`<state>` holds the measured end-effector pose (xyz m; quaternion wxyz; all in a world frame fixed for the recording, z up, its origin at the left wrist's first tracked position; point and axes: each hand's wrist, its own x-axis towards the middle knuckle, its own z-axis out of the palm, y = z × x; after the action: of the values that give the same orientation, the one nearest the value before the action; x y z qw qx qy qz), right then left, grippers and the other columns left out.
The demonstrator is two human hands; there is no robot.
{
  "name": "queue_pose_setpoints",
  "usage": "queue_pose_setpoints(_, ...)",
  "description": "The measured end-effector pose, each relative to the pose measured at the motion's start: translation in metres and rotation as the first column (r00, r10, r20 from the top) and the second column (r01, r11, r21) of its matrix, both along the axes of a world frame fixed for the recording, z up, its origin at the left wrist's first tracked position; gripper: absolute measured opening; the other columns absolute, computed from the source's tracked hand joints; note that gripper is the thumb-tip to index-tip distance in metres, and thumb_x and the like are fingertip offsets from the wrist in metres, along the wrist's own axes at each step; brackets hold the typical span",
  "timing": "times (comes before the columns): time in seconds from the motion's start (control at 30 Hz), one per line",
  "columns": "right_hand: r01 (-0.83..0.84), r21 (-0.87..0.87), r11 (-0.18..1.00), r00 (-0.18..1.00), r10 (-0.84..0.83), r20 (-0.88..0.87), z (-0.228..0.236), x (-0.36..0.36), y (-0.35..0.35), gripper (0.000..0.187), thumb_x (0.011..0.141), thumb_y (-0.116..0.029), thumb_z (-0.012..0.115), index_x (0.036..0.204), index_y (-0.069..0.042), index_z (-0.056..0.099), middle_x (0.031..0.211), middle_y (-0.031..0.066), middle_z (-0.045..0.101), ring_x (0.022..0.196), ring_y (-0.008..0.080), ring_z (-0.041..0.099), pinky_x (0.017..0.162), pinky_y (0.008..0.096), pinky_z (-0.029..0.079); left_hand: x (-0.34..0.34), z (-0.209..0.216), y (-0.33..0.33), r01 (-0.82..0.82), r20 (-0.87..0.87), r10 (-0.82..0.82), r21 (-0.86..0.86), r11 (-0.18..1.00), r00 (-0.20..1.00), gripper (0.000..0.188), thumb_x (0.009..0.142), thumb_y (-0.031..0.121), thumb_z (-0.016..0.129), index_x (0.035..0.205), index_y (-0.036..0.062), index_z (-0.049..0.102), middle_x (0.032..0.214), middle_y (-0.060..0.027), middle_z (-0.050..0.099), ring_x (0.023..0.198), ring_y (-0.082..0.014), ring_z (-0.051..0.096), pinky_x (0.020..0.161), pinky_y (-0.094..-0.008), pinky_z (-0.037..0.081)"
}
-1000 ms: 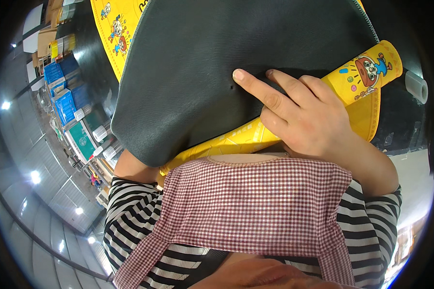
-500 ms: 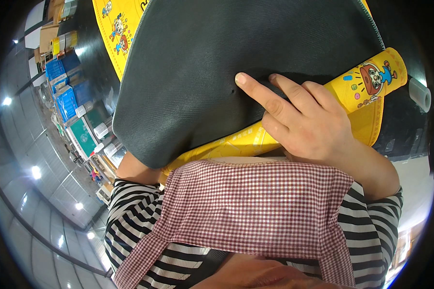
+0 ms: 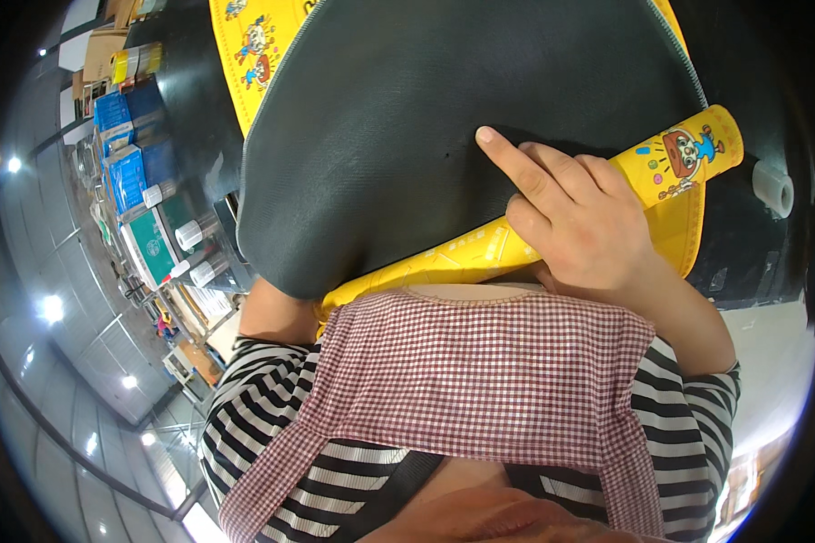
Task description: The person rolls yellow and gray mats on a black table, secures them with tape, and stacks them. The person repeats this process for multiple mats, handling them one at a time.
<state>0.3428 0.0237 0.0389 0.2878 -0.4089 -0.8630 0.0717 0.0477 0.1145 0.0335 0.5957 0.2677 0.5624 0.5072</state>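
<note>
A large black sheet with a leathery face and stitched edges covers the middle of the view. A small dark spot or hole marks its surface. Yellow material printed with cartoon figures shows beyond its edges, and its near side is curled into a yellow roll. Resting across the roll and the sheet, my right hand has its index finger stretched out, the tip right of the spot; the other fingers are loosely bent. My left forearm goes under the sheet's near left corner, which hides that hand.
On the left of the dark table lie blue packages, a green box and white-capped bottles. A roll of yellowish tape stands farther back. At the right is a translucent grey tube.
My right index fingertip has shifted right, away from the small spot on the black sheet. The whole view has also shifted slightly. My left hand stays hidden.
</note>
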Motion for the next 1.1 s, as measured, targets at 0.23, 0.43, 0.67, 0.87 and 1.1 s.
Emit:
queue_pose_setpoints(0.23,-0.022,-0.3,0.954,0.992,0.058,0.112,0.028,0.001,-0.004,0.043,0.068,-0.02,0.085,0.104,-0.006,0.067,0.121,0.0144,0.063,0.112,0.0307,0.059,0.097,0.0427,0.047,-0.093,0.045,0.018,0.123,0.353,-0.243,0.329,0.936,0.904,0.072,0.098,0.062,0.057,0.137,0.0014,0.062,0.135,-0.0187,0.068,0.123,-0.0352,0.066,0.112,-0.0484,0.049)
queue_pose_setpoints(0.43,-0.049,-0.183,0.982,0.985,0.078,0.154,0.036,-0.014,0.0,0.032,0.072,-0.022,0.081,0.098,-0.011,0.066,0.1,0.0053,0.058,0.096,0.0242,0.056,0.087,0.0372,0.045,-0.185,0.043,0.112,0.239,-0.495,-0.168,0.084,0.967,0.853,0.038,0.1,0.021,0.07,0.133,0.0022,0.065,0.118,-0.0099,0.073,0.107,-0.021,0.068,0.096,-0.0366,0.053)
queue_pose_setpoints(0.67,-0.064,-0.206,0.977,0.955,0.12,0.271,0.021,-0.067,-0.007,0.041,0.078,-0.036,0.082,0.104,-0.008,0.065,0.1,0.0063,0.058,0.096,0.0249,0.056,0.086,0.0393,0.045,-0.184,0.028,0.143,0.301,-0.994,0.0,0.033,0.953,0.109,0.032,0.094,0.03,0.074,0.12,0.0112,0.075,0.105,-0.0143,0.077,0.098,-0.0294,0.073,0.087,-0.0409,0.055)
queue_pose_setpoints(0.87,-0.038,-0.326,0.945,0.921,0.159,0.354,0.019,-0.083,-0.011,0.046,0.082,-0.041,0.081,0.105,-0.005,0.065,0.101,0.0094,0.059,0.097,0.0266,0.056,0.087,0.0409,0.045,-0.174,-0.016,0.127,0.188,-0.98,0.19,0.197,0.962,0.056,0.04,0.091,0.047,0.075,0.102,0.0083,0.076,0.099,-0.0173,0.076,0.098,-0.0379,0.072,0.086,-0.0479,0.055)
queue_pose_setpoints(1.1,-0.062,-0.422,0.905,0.932,0.204,0.301,0.019,-0.093,-0.007,0.058,0.083,-0.045,0.08,0.121,-0.004,0.063,0.116,0.0133,0.059,0.113,0.0302,0.055,0.098,0.0435,0.045,-0.163,-0.028,0.101,0.288,-0.89,0.435,0.384,0.877,-0.139,0.045,0.087,0.028,0.081,0.127,0.0124,0.068,0.123,-0.0153,0.071,0.118,-0.0357,0.065,0.101,-0.0466,0.051)
